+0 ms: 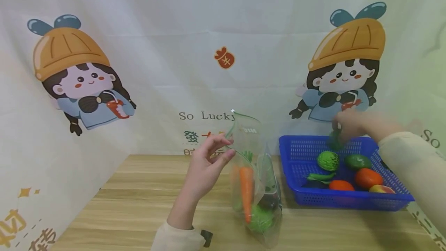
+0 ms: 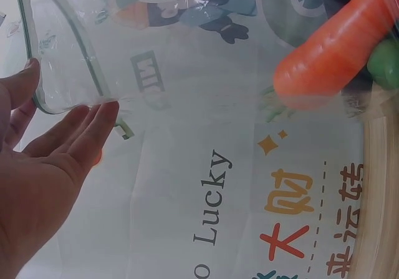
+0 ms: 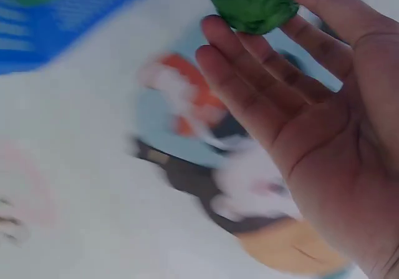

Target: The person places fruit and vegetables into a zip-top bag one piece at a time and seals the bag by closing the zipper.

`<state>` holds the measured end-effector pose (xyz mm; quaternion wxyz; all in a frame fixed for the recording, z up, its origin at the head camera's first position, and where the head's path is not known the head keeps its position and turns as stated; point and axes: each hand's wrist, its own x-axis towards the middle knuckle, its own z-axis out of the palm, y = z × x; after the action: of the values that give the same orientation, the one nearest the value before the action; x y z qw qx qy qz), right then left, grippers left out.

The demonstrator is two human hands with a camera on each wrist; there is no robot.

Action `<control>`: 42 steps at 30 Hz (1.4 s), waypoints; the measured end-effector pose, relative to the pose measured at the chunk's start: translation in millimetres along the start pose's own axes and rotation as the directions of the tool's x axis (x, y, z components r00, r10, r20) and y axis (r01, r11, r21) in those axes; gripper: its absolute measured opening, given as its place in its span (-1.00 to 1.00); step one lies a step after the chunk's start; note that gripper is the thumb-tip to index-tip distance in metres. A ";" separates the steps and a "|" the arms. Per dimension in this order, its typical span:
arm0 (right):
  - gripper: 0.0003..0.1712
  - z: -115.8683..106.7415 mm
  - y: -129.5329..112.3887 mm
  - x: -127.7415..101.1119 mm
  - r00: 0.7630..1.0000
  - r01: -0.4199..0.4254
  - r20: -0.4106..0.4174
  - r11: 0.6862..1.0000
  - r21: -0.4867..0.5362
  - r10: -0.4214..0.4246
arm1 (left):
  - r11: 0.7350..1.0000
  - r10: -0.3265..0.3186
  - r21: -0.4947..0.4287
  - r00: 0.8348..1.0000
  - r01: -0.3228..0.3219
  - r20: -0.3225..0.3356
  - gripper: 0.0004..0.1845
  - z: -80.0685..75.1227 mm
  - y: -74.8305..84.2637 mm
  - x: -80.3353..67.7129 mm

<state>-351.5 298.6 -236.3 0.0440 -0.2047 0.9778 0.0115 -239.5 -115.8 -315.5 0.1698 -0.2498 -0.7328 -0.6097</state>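
My left hand (image 1: 223, 150) is raised over the wooden table (image 1: 139, 196) and pinches the rim of a clear zip bag (image 1: 256, 142), which it keeps upright with the mouth spread. Inside the bag are a carrot (image 1: 246, 193), a green vegetable (image 1: 259, 218) and a dark item (image 1: 269, 201). In the left wrist view the left hand (image 2: 62, 98) has the bag rim (image 2: 59, 54) between thumb and fingers, with the carrot (image 2: 336, 48) at upper right. My right hand (image 1: 339, 127), blurred, hovers over the blue basket (image 1: 299, 154) and pinches a small green vegetable (image 3: 249, 1) at its fingertips (image 3: 215, 32).
The blue basket stands at the right on the table and contains a green ball-like vegetable (image 1: 328, 160), an avocado (image 1: 357, 162), two orange fruits (image 1: 368, 177), a green pepper (image 1: 320, 176) and a pinkish fruit (image 1: 381, 189). A printed cloth backdrop (image 1: 209, 49) closes off the back and left.
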 end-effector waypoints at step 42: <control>-0.50 -66.8 -192.6 -0.8 0.952 0.303 -0.015 0.946 -0.115 -0.307 | 1.000 0.030 -0.003 0.998 -0.031 -0.050 -0.84 -1.0 1.5 -3.0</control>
<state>-278.9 119.8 -170.6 0.0176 -0.3557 0.9328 0.0558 -236.2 -117.0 -315.8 0.1970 -0.2459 -0.7232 -0.6146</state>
